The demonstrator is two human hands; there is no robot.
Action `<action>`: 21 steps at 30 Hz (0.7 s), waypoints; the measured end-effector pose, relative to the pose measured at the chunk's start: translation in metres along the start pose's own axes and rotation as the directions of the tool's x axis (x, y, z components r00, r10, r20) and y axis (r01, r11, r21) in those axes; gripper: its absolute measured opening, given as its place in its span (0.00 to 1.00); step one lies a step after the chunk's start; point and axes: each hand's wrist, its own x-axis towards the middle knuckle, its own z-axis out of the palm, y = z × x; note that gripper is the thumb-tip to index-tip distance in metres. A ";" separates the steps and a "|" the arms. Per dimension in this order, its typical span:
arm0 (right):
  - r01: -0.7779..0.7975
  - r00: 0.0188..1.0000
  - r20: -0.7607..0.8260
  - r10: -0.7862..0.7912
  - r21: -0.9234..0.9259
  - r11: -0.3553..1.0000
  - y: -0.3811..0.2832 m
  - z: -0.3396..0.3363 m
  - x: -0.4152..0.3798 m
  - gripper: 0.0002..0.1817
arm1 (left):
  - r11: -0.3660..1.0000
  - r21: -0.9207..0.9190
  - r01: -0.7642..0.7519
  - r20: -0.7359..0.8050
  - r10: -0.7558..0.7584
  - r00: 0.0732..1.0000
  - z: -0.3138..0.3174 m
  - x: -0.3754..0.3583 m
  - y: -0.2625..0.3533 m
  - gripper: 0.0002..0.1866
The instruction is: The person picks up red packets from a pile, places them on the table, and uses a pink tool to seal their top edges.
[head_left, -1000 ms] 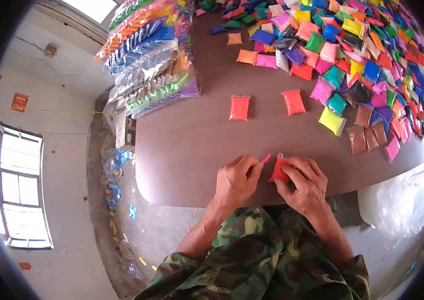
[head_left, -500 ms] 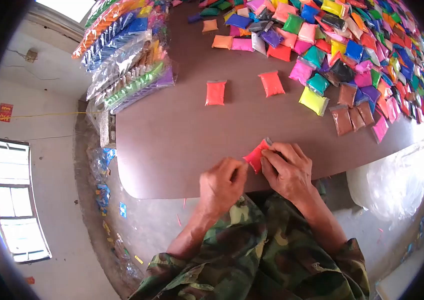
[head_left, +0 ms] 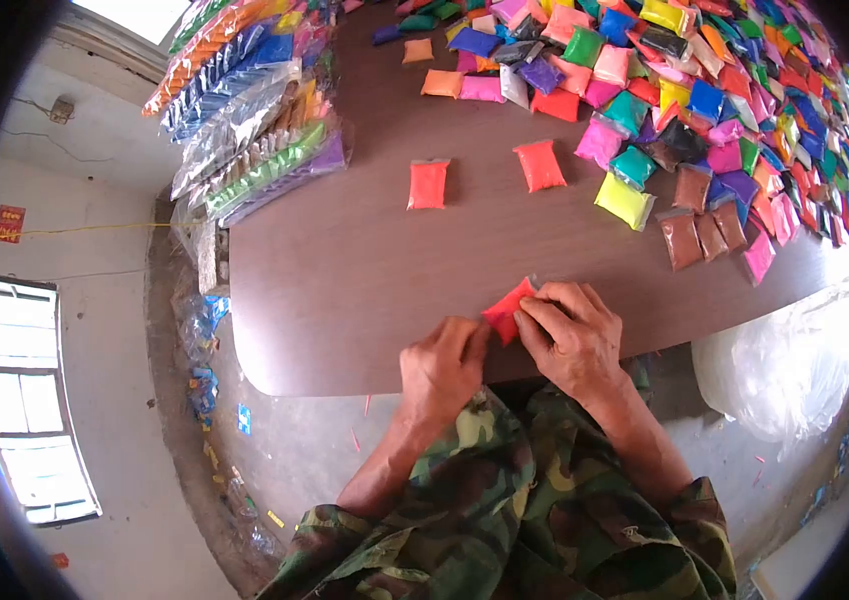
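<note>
A small red packet [head_left: 508, 312] with a clear sealed edge is tilted near the table's front edge. My right hand [head_left: 577, 338] pinches its right side between thumb and fingers. My left hand [head_left: 440, 372] is curled closed at the packet's left corner; whatever its fingertips hold, if anything, is hidden. Farther up the table lie two more red packets, a left one [head_left: 429, 184] and a right one [head_left: 541, 166], apart from each other and from my hands.
A large heap of colourful packets [head_left: 635, 110] covers the table's right and back. Brown packets [head_left: 683, 243] lie at its near edge. Clear bags of sorted packets [head_left: 265, 150] are stacked at the left. A clear plastic bag [head_left: 780, 365] hangs below the table's right edge.
The red packet has turned slightly in my right hand. My left hand stays curled beside it, with its fingers close to the packet's corner.
</note>
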 end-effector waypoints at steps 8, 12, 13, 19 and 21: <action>0.002 0.999 0.047 0.000 -0.045 0.999 -0.002 0.000 -0.001 0.15 | 0.985 0.043 0.168 -0.259 -0.151 0.954 -0.047 0.018 -0.074 0.04; 0.067 0.991 0.125 -0.050 -0.132 0.989 -0.015 -0.008 0.002 0.28 | 0.973 0.031 0.228 -0.340 -0.204 0.918 -0.059 0.023 -0.102 0.05; 0.085 0.987 0.145 -0.064 -0.147 0.985 -0.020 -0.010 0.000 0.28 | 0.971 0.027 0.239 -0.344 -0.216 0.914 -0.059 0.023 -0.106 0.06; 0.134 0.961 0.265 -0.083 -0.181 0.974 -0.015 -0.005 -0.010 0.24 | 0.963 -0.082 0.255 -0.314 -0.268 0.911 -0.060 0.023 -0.104 0.07; 0.168 0.950 0.293 -0.102 -0.209 0.963 -0.009 -0.003 0.008 0.22 | 0.965 -0.082 0.250 -0.321 -0.263 0.910 -0.060 0.024 -0.104 0.07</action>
